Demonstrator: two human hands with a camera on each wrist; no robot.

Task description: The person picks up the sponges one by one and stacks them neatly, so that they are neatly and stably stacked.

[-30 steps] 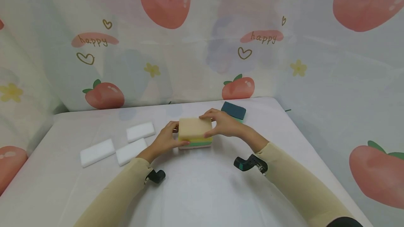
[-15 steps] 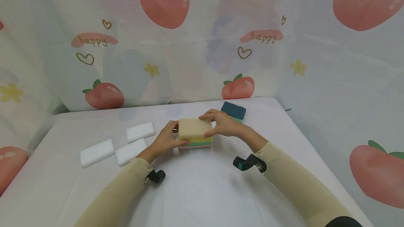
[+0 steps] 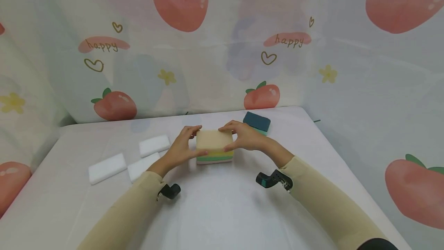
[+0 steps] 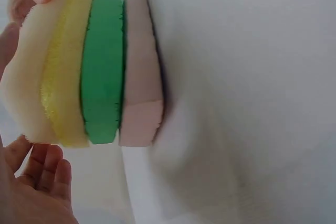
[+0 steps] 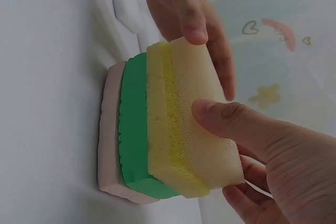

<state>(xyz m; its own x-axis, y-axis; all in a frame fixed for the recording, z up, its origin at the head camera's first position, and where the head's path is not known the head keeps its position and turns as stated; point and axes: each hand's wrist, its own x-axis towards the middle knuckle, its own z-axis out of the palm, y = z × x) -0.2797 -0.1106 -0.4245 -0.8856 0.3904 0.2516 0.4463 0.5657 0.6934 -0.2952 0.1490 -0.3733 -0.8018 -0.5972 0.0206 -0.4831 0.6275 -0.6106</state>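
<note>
A stack of sponges stands on the table: a pale pink sponge (image 4: 140,72) at the bottom, then a green sponge (image 4: 102,72), a yellow sponge (image 5: 160,108) and a cream sponge (image 3: 214,139) on top. My right hand (image 3: 248,137) pinches the cream sponge by its right side, thumb on the near face and fingers behind. At the left side is my left hand (image 3: 178,149), its thumb right at the near corner of the cream sponge. The fingers of that hand reach loosely past the far left corner.
Three white sponges lie at the left, among them one far-left sponge (image 3: 107,168) and one at the back (image 3: 154,145). The left forearm partly covers the third. Behind my right hand sits a dark blue sponge (image 3: 256,121) over a green one (image 3: 261,131). A printed cloth (image 3: 215,68) hangs behind the table.
My left hand has risen from the lower left side of the stack to the level of the cream sponge, its fingers loosening. The right hand and the stack keep their place.
</note>
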